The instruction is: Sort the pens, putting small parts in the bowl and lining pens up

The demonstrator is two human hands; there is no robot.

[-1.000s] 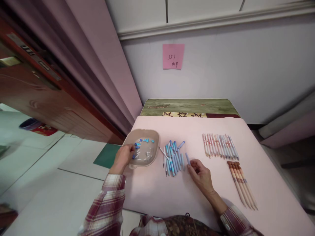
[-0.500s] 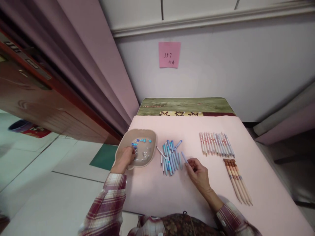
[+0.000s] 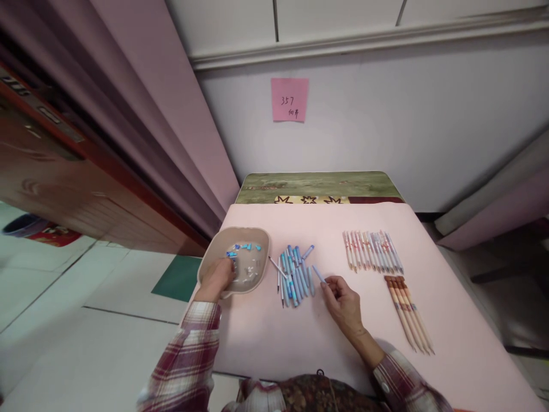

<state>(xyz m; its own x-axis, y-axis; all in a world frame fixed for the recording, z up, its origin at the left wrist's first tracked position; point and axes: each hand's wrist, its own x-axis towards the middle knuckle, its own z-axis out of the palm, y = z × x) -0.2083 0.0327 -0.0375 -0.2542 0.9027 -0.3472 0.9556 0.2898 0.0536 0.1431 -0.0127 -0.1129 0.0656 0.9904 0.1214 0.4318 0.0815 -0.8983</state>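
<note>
My left hand [image 3: 218, 278] reaches into a beige tray [image 3: 266, 252], its fingers bent together among small parts. What those fingers hold, if anything, is hidden. Blue clips [image 3: 246, 246] lie toward the tray's far side, and small clear or white pieces [image 3: 251, 271] lie near its middle. Between thumb and fingers, my right hand [image 3: 343, 302] holds a slim lilac-blue pen barrel [image 3: 318, 273], tilted up to the left just above the table. Left of it is a pile of blue pen barrels [image 3: 295, 277], with thin white refills [image 3: 277, 266] along its left side.
To the right, a row of pale patterned pens [image 3: 373, 252] lies side by side. Closer to me are several brown-and-cream pens [image 3: 409, 315]. A pink cloth [image 3: 266, 337] covers the table, which stands against a wall bearing a pink note [image 3: 289, 99].
The view has shifted slightly. My left hand stays in the tray, and my right hand keeps the pen barrel at nearly the same spot beside the pile.
</note>
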